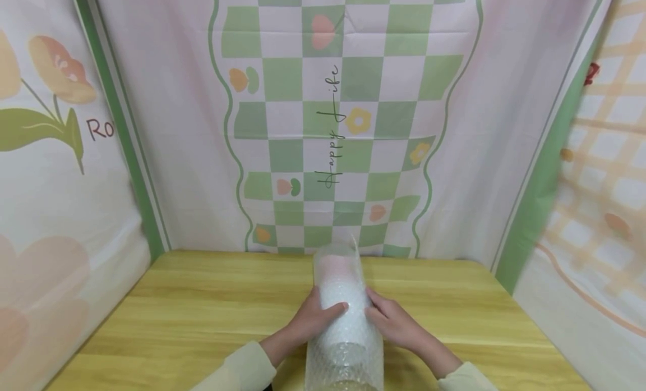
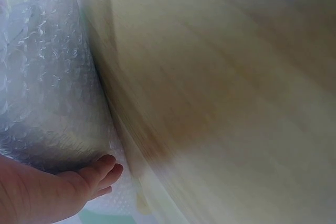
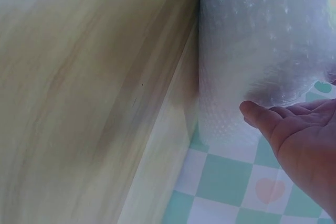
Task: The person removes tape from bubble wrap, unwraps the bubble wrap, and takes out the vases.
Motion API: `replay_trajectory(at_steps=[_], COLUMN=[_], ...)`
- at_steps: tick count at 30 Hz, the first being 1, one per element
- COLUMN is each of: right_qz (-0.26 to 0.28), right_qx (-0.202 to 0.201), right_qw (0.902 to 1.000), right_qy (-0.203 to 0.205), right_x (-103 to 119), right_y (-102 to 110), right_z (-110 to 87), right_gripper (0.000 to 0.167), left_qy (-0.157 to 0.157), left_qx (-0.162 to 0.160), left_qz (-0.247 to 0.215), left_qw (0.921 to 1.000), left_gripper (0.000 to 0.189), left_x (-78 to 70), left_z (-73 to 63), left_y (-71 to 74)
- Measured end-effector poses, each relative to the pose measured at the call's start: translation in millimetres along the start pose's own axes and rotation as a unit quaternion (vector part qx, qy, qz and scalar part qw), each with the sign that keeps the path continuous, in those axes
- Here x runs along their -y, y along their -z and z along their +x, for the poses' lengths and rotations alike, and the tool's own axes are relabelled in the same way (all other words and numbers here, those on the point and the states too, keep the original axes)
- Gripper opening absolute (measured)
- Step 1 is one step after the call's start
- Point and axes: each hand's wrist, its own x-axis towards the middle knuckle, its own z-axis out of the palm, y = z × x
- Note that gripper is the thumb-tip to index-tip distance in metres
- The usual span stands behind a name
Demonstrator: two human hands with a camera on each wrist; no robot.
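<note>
A long cylindrical bundle in clear bubble wrap point(image 1: 348, 335) lies on the wooden table, running from the near edge towards the back. Something white and pinkish shows through its far part, and loose wrap stands out past that end. My left hand point(image 1: 314, 319) grips the bundle's left side, thumb laid over the top. From the other side my right hand point(image 1: 396, 322) holds it, thumb and fingertips against the wrap. The left wrist view has the left fingers point(image 2: 100, 174) at the bundle's far part; in the right wrist view the right fingertips point(image 3: 249, 109) meet the bubble surface.
The light wood table point(image 1: 217, 290) spreads out on both sides of the bundle. A green and white checked cloth point(image 1: 323, 155) hangs behind the table's back edge. Printed cloths hang at the left point(image 1: 55, 200) and right point(image 1: 600, 211).
</note>
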Motion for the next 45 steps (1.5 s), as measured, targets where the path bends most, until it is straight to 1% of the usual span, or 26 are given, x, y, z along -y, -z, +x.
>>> replay_trajectory(at_steps=[5,11,16,21,31,39,45], right_qz=[0.014,0.035,0.048,0.054,0.062,0.068,0.063], right_qx=[0.002,0.015,0.018,0.021,0.028,0.024,0.025], right_qw=[0.9999,0.9992,0.9987,0.9983,0.9977,0.9974,0.9977], right_qy=[-0.005,0.003,-0.001,-0.002,0.001,0.005,0.005], right_x=[-3.2,-6.8,-7.2,-7.4,-9.2,-7.9,-7.2], right_y=[1.1,2.8,3.7,4.0,5.7,8.0,8.0], right_z=[0.0,0.0,-1.0,-1.3,-1.7,-3.1,-2.6], right_gripper=[0.049,0.049,0.05,0.05,0.05,0.051,0.051], left_qy=[0.002,0.002,0.001,-0.003,-0.001,0.001,0.003], left_qx=[0.0,-0.002,-0.003,-0.005,-0.002,-0.001,0.0], left_qz=[0.0,0.0,0.002,0.0,0.0,-0.003,-0.002], left_qw=[1.0,1.0,1.0,1.0,1.0,1.0,1.0], left_gripper=[0.104,0.104,0.104,0.102,0.103,0.103,0.104], left_x=[1.3,2.0,1.7,1.3,1.3,0.0,-0.3], left_z=[0.9,0.6,0.8,1.4,0.2,-0.8,-0.6], left_y=[-0.5,-0.6,-0.5,0.1,0.1,0.1,0.1])
